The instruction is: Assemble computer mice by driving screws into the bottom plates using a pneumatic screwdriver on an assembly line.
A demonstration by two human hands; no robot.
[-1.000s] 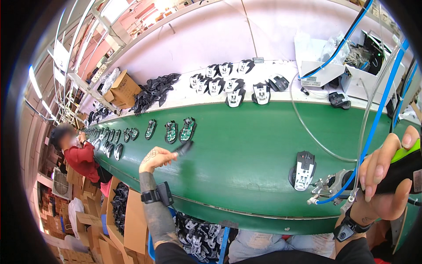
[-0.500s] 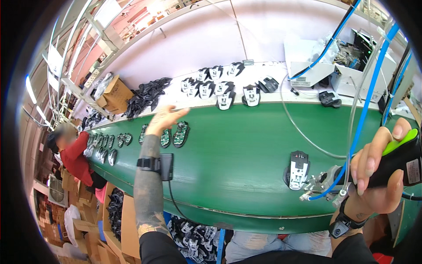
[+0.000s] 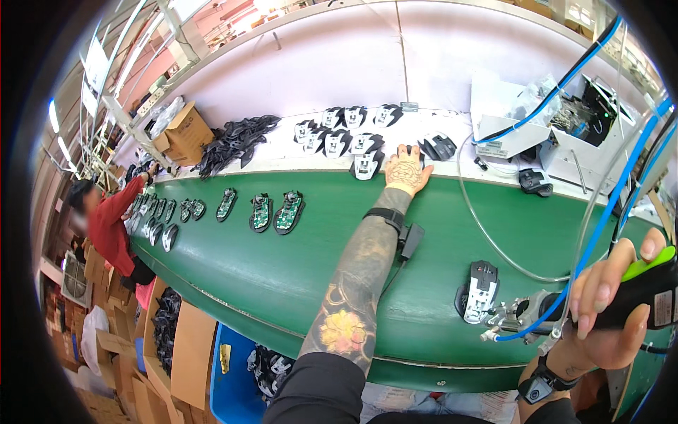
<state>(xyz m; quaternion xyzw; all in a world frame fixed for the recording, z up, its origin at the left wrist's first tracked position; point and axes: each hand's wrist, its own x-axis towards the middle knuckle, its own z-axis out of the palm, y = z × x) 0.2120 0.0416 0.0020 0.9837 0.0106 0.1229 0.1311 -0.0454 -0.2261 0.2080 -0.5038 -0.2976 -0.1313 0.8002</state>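
Observation:
My left hand [image 3: 406, 172] reaches over the far edge of the green belt and grips a white-and-black computer mouse shell, which it mostly hides. In my right hand [image 3: 611, 297] is a black power screwdriver [image 3: 635, 300] with a green lever, its metal head joined to blue and clear hoses. Beside that head, a half-assembled mouse [image 3: 482, 291] with a white frame lies on the belt [image 3: 353, 265]. More white-and-black mouse shells [image 3: 337, 143] stand in rows on the white ledge, left of my left hand. A dark mouse shell [image 3: 438, 147] sits just to its right.
Green circuit boards in black mouse bases [image 3: 288, 212] line the belt's left side. A person in a red sleeve [image 3: 116, 219] works there. Black parts [image 3: 236, 141] and a cardboard box [image 3: 185, 134] occupy the ledge. A clear hose [image 3: 487, 244] loops over the belt; a blue bin [image 3: 229, 378] stands below.
My left hand has swung right, from above the circuit boards to the mouse shell on the ledge, and closed over it. My right hand still holds the power screwdriver beside the half-assembled mouse.

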